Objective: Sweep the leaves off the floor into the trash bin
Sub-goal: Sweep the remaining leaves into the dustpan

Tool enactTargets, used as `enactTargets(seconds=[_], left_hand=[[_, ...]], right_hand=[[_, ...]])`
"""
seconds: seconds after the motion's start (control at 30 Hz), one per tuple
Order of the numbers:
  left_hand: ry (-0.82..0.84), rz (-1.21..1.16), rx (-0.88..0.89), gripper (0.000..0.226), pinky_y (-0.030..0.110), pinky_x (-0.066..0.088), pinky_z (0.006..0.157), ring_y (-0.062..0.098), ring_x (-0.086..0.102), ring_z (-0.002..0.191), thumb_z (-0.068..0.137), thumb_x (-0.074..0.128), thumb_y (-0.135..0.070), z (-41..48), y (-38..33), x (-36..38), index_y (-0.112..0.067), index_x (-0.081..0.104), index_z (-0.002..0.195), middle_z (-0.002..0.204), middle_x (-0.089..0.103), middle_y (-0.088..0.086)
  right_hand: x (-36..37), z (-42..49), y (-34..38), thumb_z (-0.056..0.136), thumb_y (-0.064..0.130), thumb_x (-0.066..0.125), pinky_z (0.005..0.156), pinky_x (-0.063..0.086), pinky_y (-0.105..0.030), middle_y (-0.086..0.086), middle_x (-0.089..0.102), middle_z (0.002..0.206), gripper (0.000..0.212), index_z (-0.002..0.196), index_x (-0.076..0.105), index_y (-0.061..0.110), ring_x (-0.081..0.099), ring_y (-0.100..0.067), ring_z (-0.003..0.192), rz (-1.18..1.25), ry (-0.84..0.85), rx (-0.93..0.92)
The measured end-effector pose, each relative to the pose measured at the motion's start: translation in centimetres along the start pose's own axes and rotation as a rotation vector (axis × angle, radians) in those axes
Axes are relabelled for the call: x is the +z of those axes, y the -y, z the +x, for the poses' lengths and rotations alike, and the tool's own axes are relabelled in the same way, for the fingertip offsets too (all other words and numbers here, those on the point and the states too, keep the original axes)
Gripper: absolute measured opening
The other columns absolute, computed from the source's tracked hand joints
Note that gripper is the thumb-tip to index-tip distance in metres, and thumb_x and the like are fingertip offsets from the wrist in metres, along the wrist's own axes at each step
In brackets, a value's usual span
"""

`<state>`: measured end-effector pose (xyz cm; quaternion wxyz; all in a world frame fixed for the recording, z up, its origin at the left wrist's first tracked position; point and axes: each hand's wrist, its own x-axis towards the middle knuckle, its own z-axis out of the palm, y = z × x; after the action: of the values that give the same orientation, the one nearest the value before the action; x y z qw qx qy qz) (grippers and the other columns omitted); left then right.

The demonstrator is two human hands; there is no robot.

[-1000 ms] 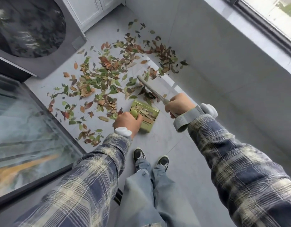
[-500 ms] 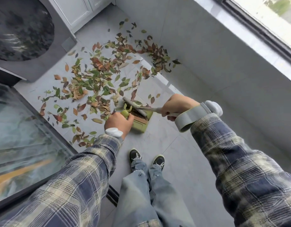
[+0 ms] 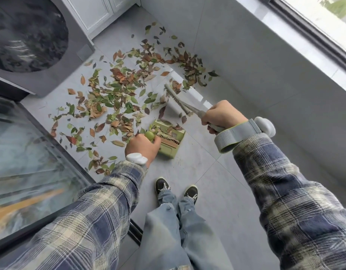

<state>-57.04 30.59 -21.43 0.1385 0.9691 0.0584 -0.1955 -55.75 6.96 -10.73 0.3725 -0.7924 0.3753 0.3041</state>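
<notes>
Grips the dustpan (image 3: 171, 143) by its green handle (image 3: 149, 135) with the left hand (image 3: 142, 147), fingers curled round it. Sets the dustpan flat on the floor (image 3: 199, 168), just ahead of the shoes (image 3: 162, 185), mouth toward the leaves (image 3: 117, 98). Carries several leaves already inside the dustpan, beyond its comb teeth. Clamps the brush (image 3: 178, 101) by its grey grip in the right hand (image 3: 221, 115), fist closed round it. Points the brush head away and leftward, beyond the dustpan and near the wall (image 3: 256, 65); cannot tell whether it touches the floor. Holds the hands well apart, each on its own tool. Finds green and brown leaves scattered across the floor from the dustpan's left side out toward the washer (image 3: 31, 55) and along the foot of the wall.
</notes>
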Motion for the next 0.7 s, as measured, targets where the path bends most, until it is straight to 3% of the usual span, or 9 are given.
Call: enactTargets(seconds=[0.13,0.33,0.5,0.7], left_hand=[[0.003,0.019,0.02,0.048,0.027,0.04,0.056,0.03,0.06,0.067,0.088,0.05,-0.052,0.0,0.0,0.3,-0.01,0.068,0.075,0.07,0.058,0.009],[-0.017,-0.022,0.008,0.041,0.028,0.038,0.057,0.027,0.051,0.063,0.087,0.054,-0.05,0.1,-0.3,0.3,-0.013,0.054,0.069,0.068,0.051,0.007],[-0.023,-0.034,0.005,0.04,0.028,0.037,0.058,0.026,0.048,0.063,0.086,0.055,-0.05,0.1,0.0,0.4,-0.015,0.046,0.067,0.068,0.049,0.006],[-0.016,-0.058,0.003,0.046,0.028,0.038,0.058,0.032,0.06,0.068,0.085,0.057,-0.049,-0.2,-0.2,0.5,-0.022,0.032,0.058,0.068,0.056,0.01]], right_hand=[[1.3,1.4,-1.5,0.079,0.002,0.063,0.049,0.05,-0.027,-0.012,0.061,0.058,0.012,0.087,0.068,-0.005,0.058,-0.02,0.04,0.032,-0.052,0.014],[4.4,2.3,-3.6,0.078,0.001,0.061,0.037,0.04,-0.017,-0.01,0.058,0.059,0.004,0.079,0.065,0.001,0.057,-0.017,0.032,0.067,-0.041,0.075],[5.4,1.9,-3.9,0.075,0.002,0.063,0.051,0.049,-0.028,-0.005,0.056,0.04,0.009,0.083,0.068,-0.002,0.058,-0.02,0.035,0.039,0.055,0.097],[1.8,0.6,-1.5,0.071,0.01,0.069,0.053,0.048,-0.028,-0.009,0.068,0.053,0.012,0.077,0.069,0.0,0.057,-0.019,0.04,0.019,0.114,0.086]])
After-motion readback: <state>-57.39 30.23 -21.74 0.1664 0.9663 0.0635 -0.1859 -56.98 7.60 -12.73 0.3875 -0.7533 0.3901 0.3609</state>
